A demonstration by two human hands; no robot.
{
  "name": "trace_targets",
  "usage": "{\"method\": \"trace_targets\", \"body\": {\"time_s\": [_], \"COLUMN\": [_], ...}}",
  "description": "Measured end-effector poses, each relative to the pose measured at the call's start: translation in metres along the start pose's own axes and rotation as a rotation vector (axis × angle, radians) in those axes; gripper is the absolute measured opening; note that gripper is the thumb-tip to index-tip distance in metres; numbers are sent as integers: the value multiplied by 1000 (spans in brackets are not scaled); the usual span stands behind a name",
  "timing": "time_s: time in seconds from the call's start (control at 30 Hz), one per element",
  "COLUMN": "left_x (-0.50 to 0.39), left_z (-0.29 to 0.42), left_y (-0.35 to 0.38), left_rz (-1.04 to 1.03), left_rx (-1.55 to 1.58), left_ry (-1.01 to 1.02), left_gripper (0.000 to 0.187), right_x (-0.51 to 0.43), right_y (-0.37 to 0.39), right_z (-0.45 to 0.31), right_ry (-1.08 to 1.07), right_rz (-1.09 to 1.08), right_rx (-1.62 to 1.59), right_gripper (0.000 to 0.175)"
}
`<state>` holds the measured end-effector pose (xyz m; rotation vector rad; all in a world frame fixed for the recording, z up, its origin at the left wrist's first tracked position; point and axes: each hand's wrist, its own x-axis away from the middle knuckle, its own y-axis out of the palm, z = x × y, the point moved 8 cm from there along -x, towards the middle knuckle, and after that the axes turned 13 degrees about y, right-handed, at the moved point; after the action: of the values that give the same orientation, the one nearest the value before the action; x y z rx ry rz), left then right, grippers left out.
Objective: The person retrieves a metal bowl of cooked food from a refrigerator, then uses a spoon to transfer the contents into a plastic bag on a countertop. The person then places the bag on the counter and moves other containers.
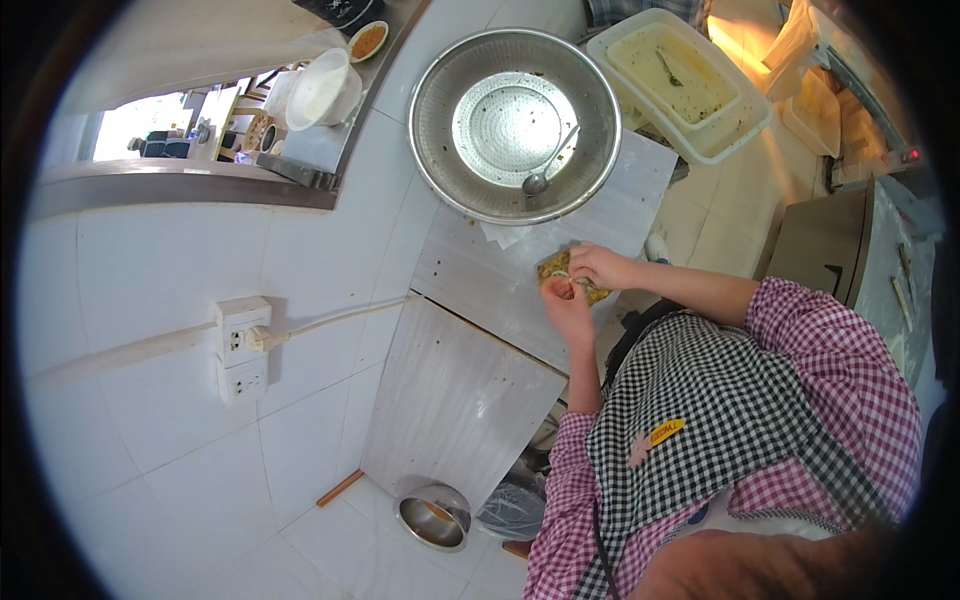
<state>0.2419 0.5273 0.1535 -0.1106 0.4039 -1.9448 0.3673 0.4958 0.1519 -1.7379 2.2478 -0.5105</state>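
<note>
A small bag (pixel 555 264), seemingly clear plastic and filled with chopped yellow-green food, lies on the grey wood-grain tabletop (pixel 480 262) near its edge. Both hands meet over the middle of this bag. From the lower side, my left hand (pixel 566 295) pinches the gathered plastic at its top with bent fingers. My right hand (pixel 600 266) comes in from the opposite side and grips the same gathered part. The fingertips nearly touch, and they hide the exact hold. Bits of the filling show on either side of the hands.
Beyond the hands stands a large perforated steel basin (pixel 442 97) with a metal spoon (pixel 535 184) and food scraps inside. Beside it are stacked plastic tubs (pixel 739 139). A plugged cord (pixel 330 321) runs from the wall socket (pixel 244 319) to the table. Below sits a steel bowl (pixel 433 517).
</note>
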Motion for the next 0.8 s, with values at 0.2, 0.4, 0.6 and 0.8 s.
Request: {"method": "trace_targets", "body": {"time_s": [0.2, 0.4, 0.6, 0.8], "left_x": [3, 6, 1, 4], "left_z": [15, 23, 36, 41], "left_y": [1, 7, 10, 15], "left_rz": [-91, -94, -190, -250], "left_rx": [-414, -468, -526, -602], "left_ry": [191, 359, 472, 550], "left_gripper": [15, 13, 8, 4], "right_x": [-13, -18, -19, -23], "right_y": [17, 14, -6, -24], "right_z": [29, 30, 11, 0], "right_ry": [258, 397, 386, 271], "right_rz": [-109, -269, -257, 50], "right_rx": [121, 89, 73, 292], "right_gripper": [4, 10, 13, 10]}}
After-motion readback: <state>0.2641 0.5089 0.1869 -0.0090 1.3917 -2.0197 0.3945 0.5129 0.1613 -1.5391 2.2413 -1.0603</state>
